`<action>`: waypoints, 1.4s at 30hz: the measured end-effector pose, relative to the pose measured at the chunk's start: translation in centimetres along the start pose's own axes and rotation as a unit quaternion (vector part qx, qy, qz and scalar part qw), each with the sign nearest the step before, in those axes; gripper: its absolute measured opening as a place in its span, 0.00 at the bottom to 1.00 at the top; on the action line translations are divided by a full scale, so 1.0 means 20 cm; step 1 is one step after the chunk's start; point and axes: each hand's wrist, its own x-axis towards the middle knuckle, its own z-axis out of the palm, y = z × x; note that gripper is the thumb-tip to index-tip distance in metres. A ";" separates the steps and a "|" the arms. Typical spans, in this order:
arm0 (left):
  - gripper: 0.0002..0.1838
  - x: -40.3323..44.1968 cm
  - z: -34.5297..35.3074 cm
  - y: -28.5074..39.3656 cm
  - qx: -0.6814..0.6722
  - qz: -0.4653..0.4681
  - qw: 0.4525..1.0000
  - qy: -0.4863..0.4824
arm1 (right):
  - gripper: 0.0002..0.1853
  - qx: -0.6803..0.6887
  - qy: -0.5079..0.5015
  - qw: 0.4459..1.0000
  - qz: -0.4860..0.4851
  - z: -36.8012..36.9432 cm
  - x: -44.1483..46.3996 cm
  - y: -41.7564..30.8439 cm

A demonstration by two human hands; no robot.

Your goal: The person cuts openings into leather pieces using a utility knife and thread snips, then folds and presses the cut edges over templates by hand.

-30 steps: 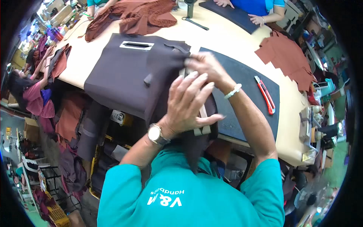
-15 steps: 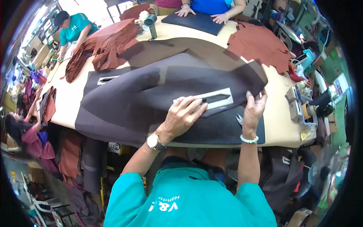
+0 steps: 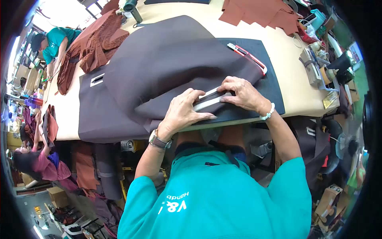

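Observation:
A large dark brown sheet of leather-like material (image 3: pixel 159 59) lies bunched and partly folded on the table. Near the front edge, a white bordered slot (image 3: pixel 207 104) shows as two pale strips with a dark gap between them. My left hand (image 3: pixel 183 109) grips the sheet around the slot's left end, thumb stretched along below it and fingers curled above. Thumb and fingers of my right hand (image 3: pixel 242 93) pinch the right end of the slot's border. Beyond my right hand, a red-and-silver utility knife (image 3: pixel 248 57) rests at the sheet's edge, by a black board (image 3: pixel 274 93).
A second white-framed slot (image 3: pixel 97 80) shows at the left. Reddish-brown pieces (image 3: pixel 260 16) lie at the far right and more (image 3: pixel 97 44) at the far left. A holder with bottles (image 3: pixel 320 73) stands on the right. Two people work at the left.
My right hand has let go of the sheet's raised right corner and moved left to the slot. The sheet's right side has come down, uncovering the utility knife. My view has shifted.

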 end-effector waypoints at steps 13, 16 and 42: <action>0.13 -0.03 0.01 0.05 0.035 -0.103 0.993 -0.044 | 0.18 0.030 -0.020 0.999 -0.016 0.00 -0.03 0.05; 0.12 0.01 0.08 0.03 0.025 -0.067 0.997 -0.021 | 0.19 0.032 -0.024 0.999 -0.018 0.00 -0.03 0.05; 0.05 -0.11 0.14 0.08 0.104 -0.002 0.987 0.123 | 0.30 -0.167 0.082 0.980 -0.064 0.12 0.04 0.10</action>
